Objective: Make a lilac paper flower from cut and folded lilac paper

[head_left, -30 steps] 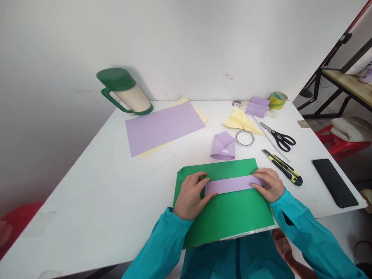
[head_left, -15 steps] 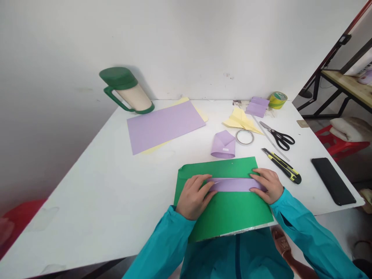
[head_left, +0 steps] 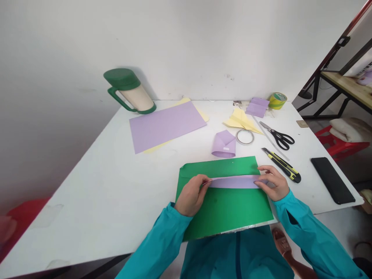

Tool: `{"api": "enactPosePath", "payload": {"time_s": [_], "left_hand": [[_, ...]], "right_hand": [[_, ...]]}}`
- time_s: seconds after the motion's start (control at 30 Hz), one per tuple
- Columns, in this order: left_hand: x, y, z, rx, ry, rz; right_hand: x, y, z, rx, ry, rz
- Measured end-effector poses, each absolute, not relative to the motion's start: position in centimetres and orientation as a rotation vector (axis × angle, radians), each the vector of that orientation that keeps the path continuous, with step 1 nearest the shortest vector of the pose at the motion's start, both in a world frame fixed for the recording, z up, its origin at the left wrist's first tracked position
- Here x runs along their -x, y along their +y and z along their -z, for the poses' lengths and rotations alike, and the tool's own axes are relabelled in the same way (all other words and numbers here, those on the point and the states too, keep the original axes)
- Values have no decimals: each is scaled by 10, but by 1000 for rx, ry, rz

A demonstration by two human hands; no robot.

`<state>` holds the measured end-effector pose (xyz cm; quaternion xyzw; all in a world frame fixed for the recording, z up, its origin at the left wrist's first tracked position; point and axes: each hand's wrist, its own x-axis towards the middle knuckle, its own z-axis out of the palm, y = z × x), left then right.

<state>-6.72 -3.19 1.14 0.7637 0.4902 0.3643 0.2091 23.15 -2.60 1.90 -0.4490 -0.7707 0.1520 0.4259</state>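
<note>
A purple paper strip [head_left: 234, 182] stretches between my hands, above the green board [head_left: 226, 209]. My left hand [head_left: 192, 195] pinches the strip's left end between thumb and fingers. At the other end, my right hand [head_left: 273, 182] grips the strip between thumb and fingertips, with some fingers lifted. Just behind the board stands a folded purple paper pouch [head_left: 223, 144] with a small white patch on it and an open oval end. A narrow tape roll [head_left: 245, 137] lies beside that pouch.
Right of the board lie a box cutter [head_left: 281, 164], scissors [head_left: 277, 135] and a black phone [head_left: 333, 180]. Farther back are a yellow folded paper [head_left: 241, 120], a purple piece [head_left: 257, 107] and yellow tape [head_left: 277, 100]. Purple sheets [head_left: 167, 126] and a green-lidded jug [head_left: 130, 91] stand left.
The strip has been raised slightly off the board and pulled straighter. My left hand has closed into a pinch on its end; my right hand has shifted a little to the right.
</note>
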Motion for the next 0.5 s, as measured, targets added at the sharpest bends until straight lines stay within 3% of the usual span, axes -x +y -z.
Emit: {"api": "enactPosePath", "payload": {"time_s": [0.17,0.27,0.5], "left_hand": [[62,-31,-20,-2012,1392,-1084],[62,-29,-29,-2023,1346,-1132],[76,-26,-30,-2417,1010,-1185]], "right_hand": [[-231,-26,-16,1261,-1797,-622],[-229,-25,-20,1327,-1730,-516],[-234,-19,-25,789,-2132,-202]]}}
